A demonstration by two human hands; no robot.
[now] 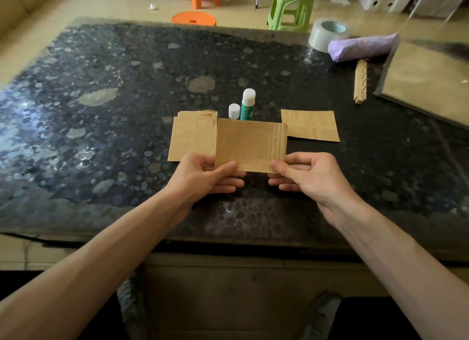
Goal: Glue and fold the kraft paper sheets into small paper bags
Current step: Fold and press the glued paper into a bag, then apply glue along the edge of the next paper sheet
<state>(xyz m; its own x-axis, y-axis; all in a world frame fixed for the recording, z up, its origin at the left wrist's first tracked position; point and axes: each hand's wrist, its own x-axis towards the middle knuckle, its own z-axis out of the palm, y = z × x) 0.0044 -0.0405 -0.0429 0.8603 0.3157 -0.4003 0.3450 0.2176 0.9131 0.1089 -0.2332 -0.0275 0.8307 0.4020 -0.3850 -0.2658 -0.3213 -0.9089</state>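
I hold a folded kraft paper sheet above the dark pebble-pattern table. My left hand pinches its lower left corner, thumb on top. My right hand pinches its lower right corner by the folded strip. Behind it on the left lies a stack of kraft sheets. A single folded kraft piece lies to the right. A green glue stick stands uncapped behind the held sheet, its white cap beside it.
At the far right of the table are a roll of tape, a lilac folded umbrella, a strip of kraft scraps and a large board or mirror. Green and orange stools stand beyond the table.
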